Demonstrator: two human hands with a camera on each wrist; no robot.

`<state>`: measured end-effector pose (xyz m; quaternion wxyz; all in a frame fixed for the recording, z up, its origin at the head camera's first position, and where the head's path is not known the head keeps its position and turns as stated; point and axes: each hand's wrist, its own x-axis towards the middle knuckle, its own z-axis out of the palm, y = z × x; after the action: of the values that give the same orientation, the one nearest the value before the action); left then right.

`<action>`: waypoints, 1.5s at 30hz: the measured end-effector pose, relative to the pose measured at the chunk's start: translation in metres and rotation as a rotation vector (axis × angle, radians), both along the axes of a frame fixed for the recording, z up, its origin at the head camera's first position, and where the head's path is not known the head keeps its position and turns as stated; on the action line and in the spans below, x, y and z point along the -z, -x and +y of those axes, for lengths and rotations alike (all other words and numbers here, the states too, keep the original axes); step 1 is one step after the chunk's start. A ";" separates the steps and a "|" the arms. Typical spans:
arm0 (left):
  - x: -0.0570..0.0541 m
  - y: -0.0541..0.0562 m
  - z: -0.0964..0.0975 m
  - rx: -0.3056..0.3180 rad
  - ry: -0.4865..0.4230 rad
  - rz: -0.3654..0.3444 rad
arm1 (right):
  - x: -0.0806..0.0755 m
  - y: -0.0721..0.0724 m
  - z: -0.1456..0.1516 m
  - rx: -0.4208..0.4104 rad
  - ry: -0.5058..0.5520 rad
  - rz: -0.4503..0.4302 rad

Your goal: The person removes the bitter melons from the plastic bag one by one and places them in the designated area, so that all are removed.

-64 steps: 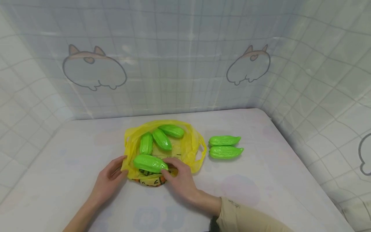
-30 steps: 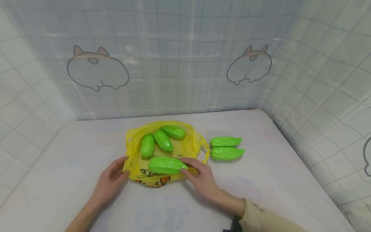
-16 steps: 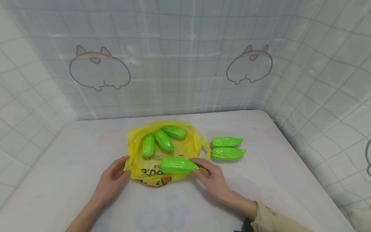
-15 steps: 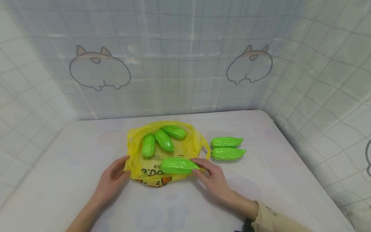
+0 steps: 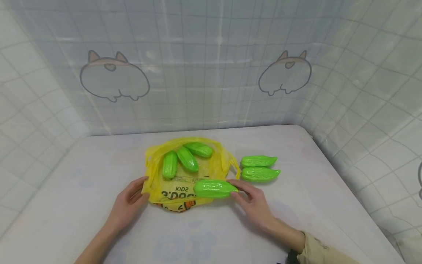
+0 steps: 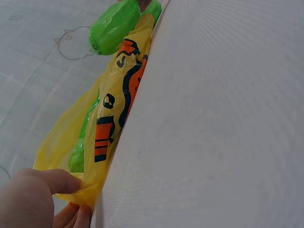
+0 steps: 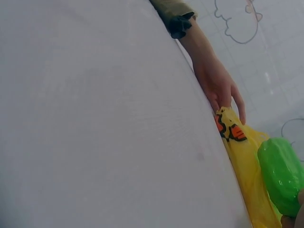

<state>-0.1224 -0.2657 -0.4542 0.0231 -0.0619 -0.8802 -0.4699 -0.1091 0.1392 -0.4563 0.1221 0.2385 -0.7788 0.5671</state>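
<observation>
A yellow plastic bag (image 5: 217, 163) lies with its mouth spread wide. My left hand (image 5: 126, 205) pinches its left edge between thumb and fingers, as the left wrist view also shows. Three glossy green bitter melons lie inside: one upright on the left (image 5: 169, 165), one slanted (image 5: 187, 159) and one at the back (image 5: 198, 149). My right hand (image 5: 255, 207) holds another bitter melon (image 5: 212, 189) by its pointed end, above the bag's front right part. In the right wrist view this melon (image 7: 281, 175) hides part of the bag.
Two more bitter melons, one behind (image 5: 258, 161) and one in front (image 5: 260, 174), lie side by side right of the bag, tips pointing right. A white cloth covers the table (image 5: 329, 216). A grid-patterned curtain (image 5: 197, 91) stands along the back and sides.
My right hand has carried its bitter melon rightward, from the bag's left front to its right front, uncovering the print. My left hand keeps its hold on the bag edge.
</observation>
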 end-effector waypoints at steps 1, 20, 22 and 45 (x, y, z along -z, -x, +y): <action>0.000 0.000 0.000 0.001 0.000 0.002 | 0.000 0.000 0.002 -0.002 0.013 0.010; -0.003 -0.002 0.000 0.016 -0.040 0.008 | 0.003 -0.007 0.048 0.030 0.017 0.002; -0.003 -0.001 0.000 0.013 -0.035 0.002 | 0.002 -0.006 0.052 0.036 0.020 0.002; 0.000 -0.001 -0.001 0.017 -0.055 0.006 | 0.002 -0.006 0.103 0.067 0.006 0.098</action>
<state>-0.1217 -0.2670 -0.4543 0.0235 -0.0704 -0.8663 -0.4940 -0.1031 0.2423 -0.4586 0.1796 0.2393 -0.7779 0.5525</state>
